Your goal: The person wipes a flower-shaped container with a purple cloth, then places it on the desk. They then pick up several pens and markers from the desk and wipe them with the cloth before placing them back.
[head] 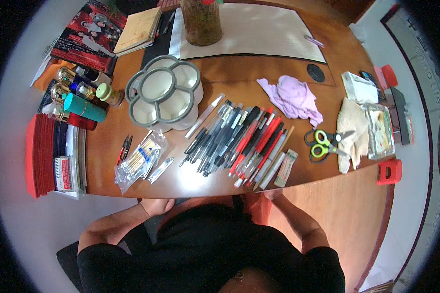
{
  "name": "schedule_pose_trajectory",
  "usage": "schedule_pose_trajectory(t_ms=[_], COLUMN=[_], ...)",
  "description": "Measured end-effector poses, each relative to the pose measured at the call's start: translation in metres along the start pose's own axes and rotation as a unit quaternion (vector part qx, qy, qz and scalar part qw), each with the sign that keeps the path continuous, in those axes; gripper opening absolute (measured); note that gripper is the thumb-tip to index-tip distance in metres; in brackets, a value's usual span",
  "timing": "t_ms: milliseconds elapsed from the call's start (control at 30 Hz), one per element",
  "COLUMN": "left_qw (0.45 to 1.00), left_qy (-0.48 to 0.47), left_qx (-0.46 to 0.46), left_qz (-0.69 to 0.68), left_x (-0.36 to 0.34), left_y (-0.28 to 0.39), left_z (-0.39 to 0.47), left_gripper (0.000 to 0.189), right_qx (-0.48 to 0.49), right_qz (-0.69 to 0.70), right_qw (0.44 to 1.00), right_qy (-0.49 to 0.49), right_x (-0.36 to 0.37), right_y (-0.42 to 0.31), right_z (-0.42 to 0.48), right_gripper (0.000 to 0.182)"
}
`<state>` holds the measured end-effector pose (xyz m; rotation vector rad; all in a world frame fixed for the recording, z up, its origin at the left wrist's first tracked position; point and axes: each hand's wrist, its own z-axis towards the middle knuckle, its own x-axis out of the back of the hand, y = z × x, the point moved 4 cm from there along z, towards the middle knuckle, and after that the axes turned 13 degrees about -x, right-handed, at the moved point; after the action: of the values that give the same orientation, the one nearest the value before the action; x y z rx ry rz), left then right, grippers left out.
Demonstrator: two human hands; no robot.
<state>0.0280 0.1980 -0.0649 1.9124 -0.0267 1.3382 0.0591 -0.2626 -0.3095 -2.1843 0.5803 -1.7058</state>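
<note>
My left hand (pixel 157 206) is below the table's front edge, its fingers partly hidden. At the same edge, further right, my right hand (pixel 274 194) is mostly covered by the tabletop. On the wooden table (pixel 212 188) before me lies a wide row of pens (pixel 238 139), black ones on the left and red ones on the right. An eraser (pixel 286 167) lies at the row's right end. A white flower-shaped organizer with grey rims (pixel 164 93) stands behind and left of the pens. Nail clippers (pixel 161 170), a bag of cotton swabs (pixel 139 157) and thread snips (pixel 124 149) lie to the left.
Bottles (pixel 84 106) and upright books (pixel 44 154) crowd the left side. A purple cloth (pixel 293 97), green-handled scissors (pixel 322 144), a beige cloth (pixel 352 132) and a clear box (pixel 380 132) lie to the right. A brown vase (pixel 201 25) stands at the back on a pale mat (pixel 256 33).
</note>
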Motion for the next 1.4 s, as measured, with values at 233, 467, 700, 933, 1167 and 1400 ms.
schedule_pose_trajectory(t_ms=[233,467,700,933,1167,1400], left_qw=[0.976,0.969,0.897,0.859,0.874,0.765], left_qy=[0.095,0.072,0.197,0.343,0.343,0.225], left_qx=[-0.101,-0.143,-0.386,-0.377,-0.336,-0.298], left_qz=[0.167,0.189,0.092,0.043,-0.076,-0.525], left_x=[-0.004,0.006,0.063,0.11,0.12,0.112], left_y=[0.015,0.041,0.126,0.148,0.165,0.205], left_z=[0.006,-0.006,0.029,0.068,0.087,0.139], left_gripper=[0.021,0.014,0.03,0.021,0.02,0.063], right_qx=[0.093,0.066,0.084,0.144,0.187,0.211], right_qz=[0.033,0.138,0.148,-0.035,0.128,0.339], right_qw=[0.976,0.909,0.849,0.933,0.911,0.862], right_qy=[0.194,0.387,0.5,0.327,0.345,0.312], right_x=[0.102,0.147,0.32,0.371,0.394,0.366], right_y=[-0.101,-0.127,-0.215,-0.284,-0.287,-0.291], right_z=[-0.032,-0.102,-0.087,0.068,0.084,-0.049], right_gripper=[0.024,0.022,0.03,0.066,0.036,0.041])
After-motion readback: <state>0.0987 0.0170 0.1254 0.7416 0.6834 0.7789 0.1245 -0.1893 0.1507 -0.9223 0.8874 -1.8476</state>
